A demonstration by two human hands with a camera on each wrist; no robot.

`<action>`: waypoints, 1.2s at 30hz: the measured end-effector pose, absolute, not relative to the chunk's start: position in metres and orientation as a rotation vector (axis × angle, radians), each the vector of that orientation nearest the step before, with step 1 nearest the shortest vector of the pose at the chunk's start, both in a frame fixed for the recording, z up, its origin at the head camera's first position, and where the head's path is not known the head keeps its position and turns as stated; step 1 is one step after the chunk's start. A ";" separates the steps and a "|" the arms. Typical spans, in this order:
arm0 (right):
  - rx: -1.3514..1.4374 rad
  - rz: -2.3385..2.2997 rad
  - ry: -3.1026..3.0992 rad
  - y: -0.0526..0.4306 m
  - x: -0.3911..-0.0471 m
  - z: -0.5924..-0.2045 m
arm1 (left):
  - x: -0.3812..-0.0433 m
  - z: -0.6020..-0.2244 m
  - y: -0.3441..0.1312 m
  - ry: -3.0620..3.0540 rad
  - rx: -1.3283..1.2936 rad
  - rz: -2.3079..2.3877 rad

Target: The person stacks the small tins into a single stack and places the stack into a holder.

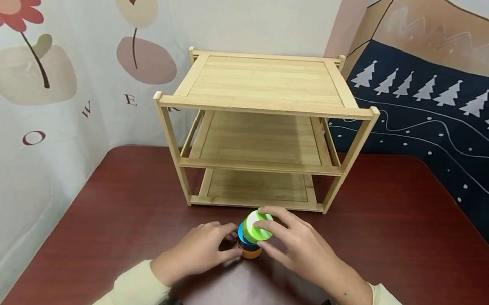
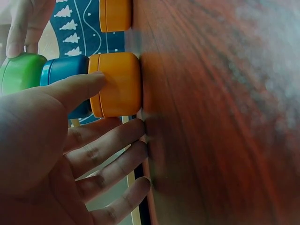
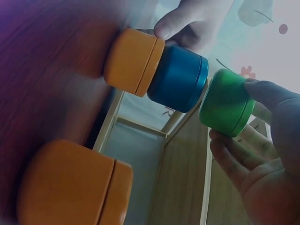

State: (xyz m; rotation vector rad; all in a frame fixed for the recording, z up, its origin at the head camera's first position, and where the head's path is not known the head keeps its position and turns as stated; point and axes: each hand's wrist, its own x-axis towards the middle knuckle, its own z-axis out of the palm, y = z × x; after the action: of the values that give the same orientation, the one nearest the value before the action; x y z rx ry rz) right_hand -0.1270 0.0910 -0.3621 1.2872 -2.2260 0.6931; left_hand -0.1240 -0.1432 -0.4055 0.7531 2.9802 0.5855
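An orange jar (image 2: 123, 84) stands on the tabletop with a blue jar (image 3: 178, 77) stacked on it. My left hand (image 1: 196, 248) holds the bottom of this stack, its thumb on the orange jar and its fingers round the far side. Just over the blue jar, my right hand (image 1: 302, 241) pinches a green jar (image 3: 227, 102) with a pale top. In the right wrist view the green jar is tilted, and a narrow gap shows between it and the blue one. A second orange jar (image 3: 70, 183) stands close by, hidden in the head view.
A three-level wooden shelf (image 1: 268, 107) stands behind the jars on the dark red table (image 1: 399, 232). A wall cloth with flowers (image 1: 57, 150) hangs at the left, and a dark tree-patterned one (image 1: 448, 132) at the right.
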 end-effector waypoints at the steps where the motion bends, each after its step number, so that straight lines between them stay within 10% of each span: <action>1: 1.288 0.692 -2.226 0.091 -0.127 -0.362 | -0.124 -0.405 -0.143 2.982 0.756 0.582; 36: 1.288 0.690 -2.259 0.088 -0.127 -0.367 | -0.124 -0.403 -0.142 2.965 0.776 0.586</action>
State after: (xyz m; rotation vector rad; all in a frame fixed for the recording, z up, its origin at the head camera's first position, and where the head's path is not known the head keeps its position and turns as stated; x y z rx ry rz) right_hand -0.1271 0.0880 -0.3671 1.2883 -2.2588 0.6904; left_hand -0.1236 -0.1422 -0.4029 0.7756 2.9646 0.5859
